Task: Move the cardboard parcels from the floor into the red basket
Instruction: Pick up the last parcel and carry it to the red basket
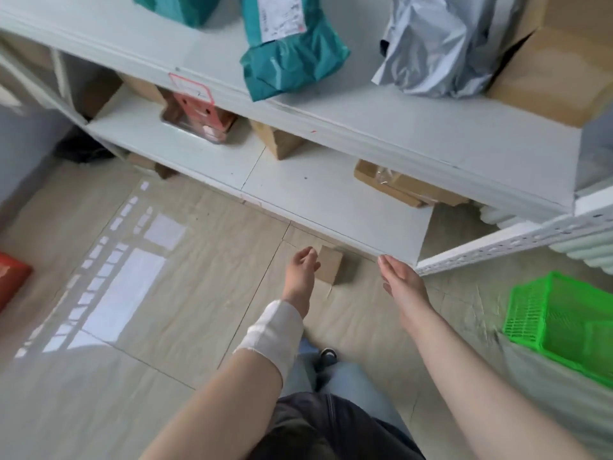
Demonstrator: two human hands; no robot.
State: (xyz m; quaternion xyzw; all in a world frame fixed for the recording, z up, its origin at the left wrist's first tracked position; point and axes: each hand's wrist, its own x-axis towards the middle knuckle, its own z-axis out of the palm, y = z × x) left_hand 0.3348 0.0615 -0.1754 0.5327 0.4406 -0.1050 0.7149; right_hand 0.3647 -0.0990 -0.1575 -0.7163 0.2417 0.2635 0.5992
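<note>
Now pickup: my left hand (303, 270) and right hand (403, 280) open, empty, parcel (330, 267) between; next I grip it, then red basket (11, 280) far left.

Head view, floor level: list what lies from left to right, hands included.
red basket → left hand → cardboard parcel → right hand → green basket

White shelving (315, 190), tiled floor (199, 310) (sunlit)
</note>
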